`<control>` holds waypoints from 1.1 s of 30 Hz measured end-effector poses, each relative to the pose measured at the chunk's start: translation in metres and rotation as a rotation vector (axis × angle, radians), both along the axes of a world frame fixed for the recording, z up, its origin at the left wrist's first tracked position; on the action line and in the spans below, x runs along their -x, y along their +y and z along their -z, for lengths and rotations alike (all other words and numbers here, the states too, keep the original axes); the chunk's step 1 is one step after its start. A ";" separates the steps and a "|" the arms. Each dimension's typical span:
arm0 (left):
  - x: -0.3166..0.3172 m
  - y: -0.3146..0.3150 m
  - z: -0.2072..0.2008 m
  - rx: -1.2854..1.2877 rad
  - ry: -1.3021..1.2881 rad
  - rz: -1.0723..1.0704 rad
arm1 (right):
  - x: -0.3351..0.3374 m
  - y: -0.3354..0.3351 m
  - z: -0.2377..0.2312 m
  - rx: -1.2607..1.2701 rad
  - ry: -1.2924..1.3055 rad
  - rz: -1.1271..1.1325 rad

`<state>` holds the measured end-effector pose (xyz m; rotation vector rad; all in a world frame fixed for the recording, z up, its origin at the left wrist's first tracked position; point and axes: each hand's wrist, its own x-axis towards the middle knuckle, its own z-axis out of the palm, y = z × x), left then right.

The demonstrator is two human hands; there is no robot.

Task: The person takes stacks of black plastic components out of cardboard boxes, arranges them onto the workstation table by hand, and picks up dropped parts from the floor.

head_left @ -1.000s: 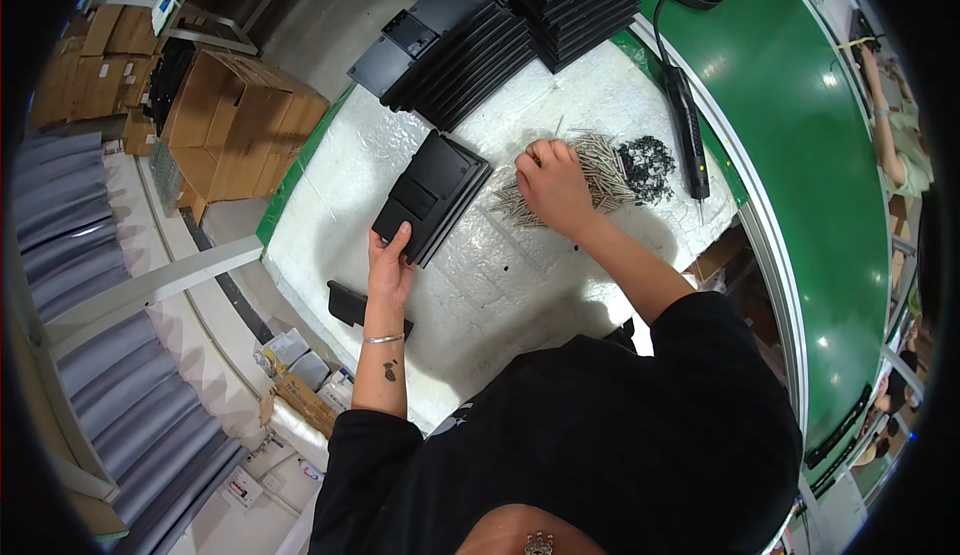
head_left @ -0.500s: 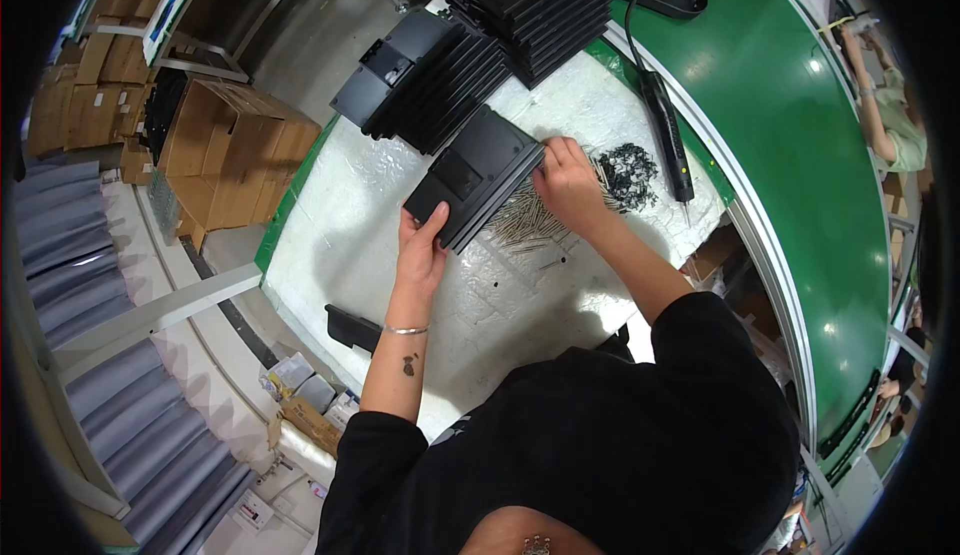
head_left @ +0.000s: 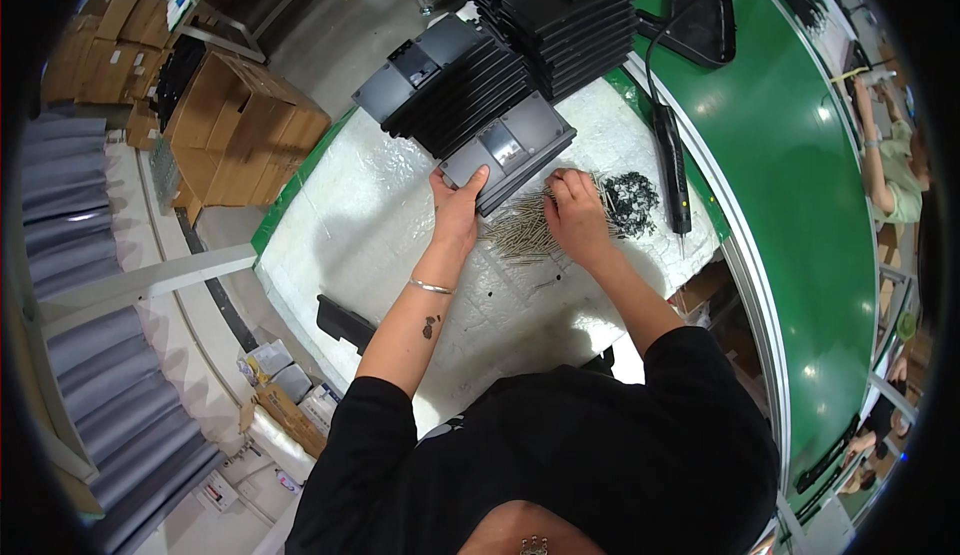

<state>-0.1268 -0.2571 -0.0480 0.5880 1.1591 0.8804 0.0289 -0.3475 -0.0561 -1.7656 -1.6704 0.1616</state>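
Observation:
My left hand (head_left: 459, 207) grips the near left end of a flat black plastic housing (head_left: 523, 132), thumb on top and fingers underneath. The housing is raised and tilted, its far edge close to the stacked housings. My right hand (head_left: 578, 217) is over a pile of long thin metal screws (head_left: 522, 232), fingers bent and drawn together; whatever is between the fingertips is too small to make out. Beside that hand lies a heap of small black parts (head_left: 630, 205). Further right, a black electric screwdriver (head_left: 672, 170) rests with its tip toward me.
Two stacks of black housings, a shorter one (head_left: 455, 90) and a taller one (head_left: 570, 30), stand at the far side of the white padded surface (head_left: 330, 225). A black tray (head_left: 700, 15) sits on the green table (head_left: 790, 205). One black piece (head_left: 345, 324) lies near my left forearm.
My right hand has left the housing's right edge and come down to the screw pile. The left hand has turned and moved the housing to the right, and its top now catches light.

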 end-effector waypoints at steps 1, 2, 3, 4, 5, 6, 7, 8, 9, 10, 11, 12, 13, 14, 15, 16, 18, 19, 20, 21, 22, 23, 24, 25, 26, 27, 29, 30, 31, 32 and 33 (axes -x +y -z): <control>-0.003 -0.002 -0.006 -0.002 -0.002 -0.007 | -0.001 -0.001 0.001 -0.007 -0.004 0.008; -0.006 -0.005 -0.014 0.008 -0.034 -0.032 | -0.002 -0.001 0.001 -0.013 -0.009 0.016; -0.007 -0.007 -0.019 0.018 -0.067 -0.058 | -0.004 -0.001 0.001 -0.015 -0.013 0.009; -0.003 -0.006 -0.016 -0.037 -0.040 -0.013 | -0.004 0.000 -0.001 -0.008 -0.015 -0.006; 0.002 -0.009 -0.013 -0.039 -0.043 -0.019 | -0.005 -0.001 -0.004 -0.002 -0.019 -0.020; 0.008 -0.013 -0.011 -0.029 0.020 -0.021 | -0.004 -0.004 -0.006 -0.004 -0.023 -0.026; 0.012 -0.014 -0.017 -0.021 0.082 -0.018 | -0.004 -0.004 -0.007 -0.014 -0.008 -0.026; 0.017 -0.017 -0.023 -0.056 0.230 0.018 | -0.004 -0.004 -0.010 -0.024 0.006 -0.027; 0.024 -0.021 -0.031 -0.062 0.223 0.014 | -0.005 -0.005 -0.014 -0.031 0.000 -0.031; 0.036 -0.025 -0.042 -0.062 0.171 0.034 | -0.002 -0.005 -0.024 -0.053 -0.008 -0.021; 0.046 -0.030 -0.050 -0.064 0.116 0.056 | -0.001 -0.005 -0.032 -0.077 -0.018 -0.010; 0.059 -0.037 -0.055 -0.060 0.123 0.041 | 0.003 -0.006 -0.039 -0.086 -0.027 -0.027; 0.074 -0.045 -0.059 -0.071 0.113 0.013 | 0.009 -0.005 -0.045 -0.069 0.006 -0.040; 0.091 -0.054 -0.062 -0.045 0.096 0.015 | 0.014 -0.004 -0.051 -0.051 0.039 -0.058; 0.107 -0.064 -0.064 -0.019 0.077 0.010 | 0.021 -0.003 -0.055 -0.061 0.028 -0.097; 0.125 -0.077 -0.064 -0.012 0.083 -0.051 | 0.032 -0.003 -0.059 -0.037 0.054 -0.126; 0.159 -0.106 -0.059 0.016 0.052 -0.106 | 0.060 -0.006 -0.066 -0.012 0.063 -0.234; 0.174 -0.124 -0.057 0.048 0.028 -0.102 | 0.075 -0.009 -0.067 0.002 0.080 -0.283; 0.183 -0.142 -0.061 0.089 0.037 -0.161 | 0.091 -0.013 -0.067 0.022 0.092 -0.334; 0.197 -0.160 -0.060 0.091 0.016 -0.244 | 0.106 -0.017 -0.068 0.046 0.101 -0.385; 0.212 -0.177 -0.058 0.108 0.006 -0.255 | 0.124 -0.023 -0.066 0.053 0.124 -0.468; 0.229 -0.197 -0.055 0.123 -0.003 -0.260 | 0.145 -0.030 -0.063 0.063 0.105 -0.536; 0.245 -0.219 -0.056 0.098 -0.028 -0.335 | 0.168 -0.036 -0.060 0.112 0.111 -0.617; 0.266 -0.245 -0.052 0.098 -0.043 -0.409 | 0.196 -0.044 -0.056 0.162 0.120 -0.713; 0.285 -0.268 -0.047 0.115 -0.023 -0.498 | 0.219 -0.051 -0.055 0.236 0.119 -0.757; 0.304 -0.291 -0.040 0.137 -0.004 -0.585 | 0.237 -0.054 -0.047 0.246 0.096 -0.807; 0.342 -0.335 -0.015 0.152 -0.033 -0.698 | 0.268 -0.053 -0.019 0.152 0.121 -0.694; 0.357 -0.355 -0.007 0.158 -0.046 -0.734 | 0.282 -0.051 -0.011 0.150 0.122 -0.633; 0.375 -0.376 0.000 0.163 -0.053 -0.763 | 0.297 -0.046 -0.001 0.147 0.128 -0.564; 0.391 -0.396 0.009 0.195 -0.073 -0.799 | 0.310 -0.044 0.013 0.073 -0.049 -0.502; 0.404 -0.415 0.016 0.210 -0.090 -0.816 | 0.324 -0.040 0.024 -0.007 -0.228 -0.437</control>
